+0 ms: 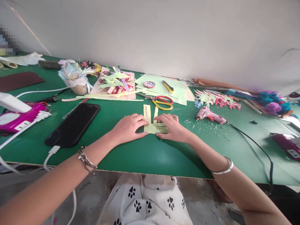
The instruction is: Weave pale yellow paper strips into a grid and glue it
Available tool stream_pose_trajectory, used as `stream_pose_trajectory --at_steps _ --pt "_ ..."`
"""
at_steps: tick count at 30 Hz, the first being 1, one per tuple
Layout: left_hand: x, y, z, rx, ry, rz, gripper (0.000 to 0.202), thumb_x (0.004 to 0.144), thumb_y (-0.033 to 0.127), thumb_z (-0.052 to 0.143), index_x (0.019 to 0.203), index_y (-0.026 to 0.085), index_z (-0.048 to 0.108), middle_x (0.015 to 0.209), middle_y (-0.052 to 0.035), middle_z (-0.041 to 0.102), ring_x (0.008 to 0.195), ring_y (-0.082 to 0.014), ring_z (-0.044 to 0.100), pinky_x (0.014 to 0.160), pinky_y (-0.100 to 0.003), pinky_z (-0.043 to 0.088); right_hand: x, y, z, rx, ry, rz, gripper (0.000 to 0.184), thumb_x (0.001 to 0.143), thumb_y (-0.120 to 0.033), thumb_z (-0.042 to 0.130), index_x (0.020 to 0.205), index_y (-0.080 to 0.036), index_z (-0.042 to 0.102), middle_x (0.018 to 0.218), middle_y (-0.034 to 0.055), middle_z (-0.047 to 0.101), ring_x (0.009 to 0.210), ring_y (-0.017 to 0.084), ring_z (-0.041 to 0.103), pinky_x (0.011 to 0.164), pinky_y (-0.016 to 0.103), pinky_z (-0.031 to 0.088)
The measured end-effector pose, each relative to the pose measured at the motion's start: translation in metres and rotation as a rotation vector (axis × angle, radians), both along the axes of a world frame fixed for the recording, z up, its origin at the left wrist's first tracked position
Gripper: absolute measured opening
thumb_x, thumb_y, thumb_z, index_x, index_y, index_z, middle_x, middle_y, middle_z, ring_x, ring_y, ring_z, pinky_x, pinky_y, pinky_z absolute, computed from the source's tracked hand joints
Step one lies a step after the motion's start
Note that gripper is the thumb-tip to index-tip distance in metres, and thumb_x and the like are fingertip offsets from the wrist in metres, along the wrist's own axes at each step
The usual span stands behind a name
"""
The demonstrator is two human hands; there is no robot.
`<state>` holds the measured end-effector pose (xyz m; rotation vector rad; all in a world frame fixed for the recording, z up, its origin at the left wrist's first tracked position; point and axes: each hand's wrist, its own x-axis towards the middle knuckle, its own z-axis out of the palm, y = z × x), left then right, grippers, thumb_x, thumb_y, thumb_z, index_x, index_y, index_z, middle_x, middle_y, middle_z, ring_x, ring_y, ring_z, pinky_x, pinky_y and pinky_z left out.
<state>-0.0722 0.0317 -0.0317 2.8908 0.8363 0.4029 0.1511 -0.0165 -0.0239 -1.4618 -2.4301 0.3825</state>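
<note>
Pale yellow-green paper strips [150,120], partly woven, lie on the green table [145,153] in front of me. My left hand [128,128] rests on their left side, thumb and fingers pressed onto the paper. My right hand [172,127] covers their right side, fingers curled down on the woven part. Both hands touch the strips, and the weave under the right hand is mostly hidden.
A black phone [73,124] lies left, plugged in by a white cable. Red-and-yellow scissors [161,102], a pink glue gun [209,115] with its cord, a pile of cut strips [116,82], green sheets [161,87] and a small basket [76,79] sit behind. Power strips stand at both sides.
</note>
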Motion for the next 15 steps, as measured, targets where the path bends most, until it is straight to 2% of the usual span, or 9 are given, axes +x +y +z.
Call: stream_pose_trajectory --at_steps 7,15 --pt "-0.0002 0.0004 -0.001 0.004 0.001 0.001 0.033 0.083 0.044 0.048 0.105 0.022 0.06 0.098 -0.0046 0.059 0.088 -0.0198 0.053 0.07 -0.03 0.042 -0.0032 -0.0008 -0.0002 0.0 0.032 0.014 0.044 0.076 -0.038 0.054 0.117 -0.025 0.045 0.113 0.0078 0.054 0.106 0.028 0.046 0.09 0.045 0.029" --pt "0.0003 0.0001 -0.0001 -0.012 0.013 0.006 0.033 0.083 0.044 0.049 0.106 0.022 0.06 0.099 -0.0045 0.059 0.089 -0.0199 0.053 0.069 -0.03 0.043 -0.0046 -0.0014 -0.0006 -0.002 0.036 0.016 0.043 0.077 -0.036 0.054 0.116 -0.023 0.044 0.117 0.0061 0.053 0.103 0.025 0.047 0.09 0.043 0.03"
